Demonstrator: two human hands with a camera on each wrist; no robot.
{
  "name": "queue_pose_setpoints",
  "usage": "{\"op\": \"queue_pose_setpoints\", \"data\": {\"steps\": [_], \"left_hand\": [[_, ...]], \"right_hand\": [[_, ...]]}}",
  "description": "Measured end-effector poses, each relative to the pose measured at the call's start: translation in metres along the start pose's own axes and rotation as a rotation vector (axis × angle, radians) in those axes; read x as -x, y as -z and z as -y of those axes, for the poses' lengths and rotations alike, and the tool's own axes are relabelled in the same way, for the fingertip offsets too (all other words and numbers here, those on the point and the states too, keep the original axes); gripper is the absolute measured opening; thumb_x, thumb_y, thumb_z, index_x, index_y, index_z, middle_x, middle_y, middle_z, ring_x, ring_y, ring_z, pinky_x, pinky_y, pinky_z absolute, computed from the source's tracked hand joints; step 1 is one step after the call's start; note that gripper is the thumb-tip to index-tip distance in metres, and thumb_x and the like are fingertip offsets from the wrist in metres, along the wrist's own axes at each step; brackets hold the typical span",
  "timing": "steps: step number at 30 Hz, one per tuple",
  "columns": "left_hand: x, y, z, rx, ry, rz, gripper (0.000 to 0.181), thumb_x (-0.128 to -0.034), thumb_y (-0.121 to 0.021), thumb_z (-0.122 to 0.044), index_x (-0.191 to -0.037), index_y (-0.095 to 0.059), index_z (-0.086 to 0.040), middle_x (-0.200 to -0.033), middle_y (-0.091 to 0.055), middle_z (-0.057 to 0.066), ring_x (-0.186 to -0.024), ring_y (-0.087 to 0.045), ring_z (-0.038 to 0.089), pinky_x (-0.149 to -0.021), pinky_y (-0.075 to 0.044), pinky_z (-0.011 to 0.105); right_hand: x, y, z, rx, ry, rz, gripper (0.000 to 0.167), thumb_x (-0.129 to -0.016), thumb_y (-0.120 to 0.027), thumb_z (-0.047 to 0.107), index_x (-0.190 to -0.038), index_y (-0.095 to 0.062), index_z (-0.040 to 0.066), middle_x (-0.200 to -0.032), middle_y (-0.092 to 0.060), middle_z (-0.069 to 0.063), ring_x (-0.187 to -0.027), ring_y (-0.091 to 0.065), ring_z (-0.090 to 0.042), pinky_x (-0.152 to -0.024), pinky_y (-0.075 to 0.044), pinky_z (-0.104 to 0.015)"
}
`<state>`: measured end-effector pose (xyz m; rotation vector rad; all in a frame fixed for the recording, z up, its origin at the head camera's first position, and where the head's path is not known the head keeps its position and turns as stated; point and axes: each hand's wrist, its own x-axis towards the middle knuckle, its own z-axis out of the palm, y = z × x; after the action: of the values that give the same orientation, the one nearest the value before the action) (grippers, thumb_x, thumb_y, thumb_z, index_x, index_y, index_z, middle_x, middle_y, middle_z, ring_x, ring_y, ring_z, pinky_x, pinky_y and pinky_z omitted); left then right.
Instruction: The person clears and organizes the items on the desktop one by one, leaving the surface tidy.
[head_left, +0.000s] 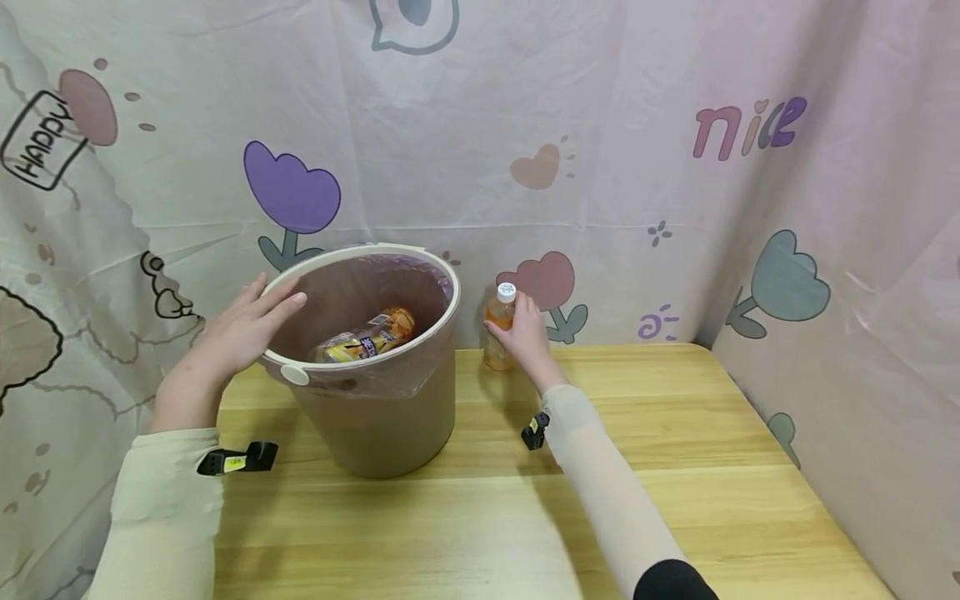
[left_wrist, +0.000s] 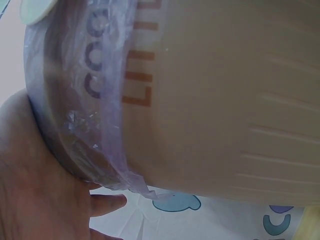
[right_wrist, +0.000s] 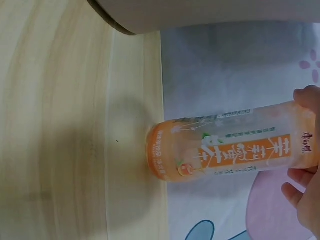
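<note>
A beige-brown trash bin (head_left: pixel 390 433) stands upright on the table, lined with a thin clear bag (left_wrist: pixel 112 125) folded over its rim. My left hand (head_left: pixel 251 321) rests against the left of the rim, its fingers fairly straight. Inside the bin lies a yellow and orange snack package (head_left: pixel 375 335). To the right of the bin, my right hand (head_left: pixel 527 337) grips an upright orange drink bottle (right_wrist: pixel 225 142) by its upper part. The bottle has a white cap (head_left: pixel 506 292). Its base is at the table's back edge; whether it touches the wood I cannot tell.
The light wooden table (head_left: pixel 675 467) reaches back to a printed cloth (head_left: pixel 637 183) that hangs behind it and along both sides. The bin takes up the left part of the table.
</note>
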<state>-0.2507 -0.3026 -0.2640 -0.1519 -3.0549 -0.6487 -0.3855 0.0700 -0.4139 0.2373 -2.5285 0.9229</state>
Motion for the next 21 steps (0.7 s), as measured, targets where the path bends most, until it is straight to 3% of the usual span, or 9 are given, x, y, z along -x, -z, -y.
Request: {"op": "queue_pose_setpoints", "data": {"steps": [11, 21], "left_hand": [[0.001, 0.000, -0.001, 0.008, -0.008, 0.001, 0.067, -0.1004, -0.017, -0.061, -0.157, -0.007, -0.027, -0.161, 0.015, 0.023, -0.144, 0.006, 0.056, -0.103, -0.007, 0.082], [0.001, 0.000, -0.001, 0.009, -0.001, 0.001, 0.068, -0.0999, -0.016, -0.063, -0.157, -0.006, -0.027, -0.161, 0.016, 0.022, -0.145, 0.007, 0.056, -0.101, -0.008, 0.083]], "right_hand": [[0.019, 0.008, 0.003, 0.051, 0.064, 0.025, 0.075, -0.082, -0.077, 0.039, -0.136, -0.043, -0.001, -0.120, -0.057, -0.019, -0.115, -0.054, -0.035, -0.105, -0.044, -0.048], [0.041, 0.013, 0.005, 0.021, 0.165, 0.005, 0.073, -0.077, -0.083, 0.033, -0.133, -0.047, 0.003, -0.124, -0.059, -0.018, -0.118, -0.056, -0.036, -0.101, -0.046, -0.053]]}}
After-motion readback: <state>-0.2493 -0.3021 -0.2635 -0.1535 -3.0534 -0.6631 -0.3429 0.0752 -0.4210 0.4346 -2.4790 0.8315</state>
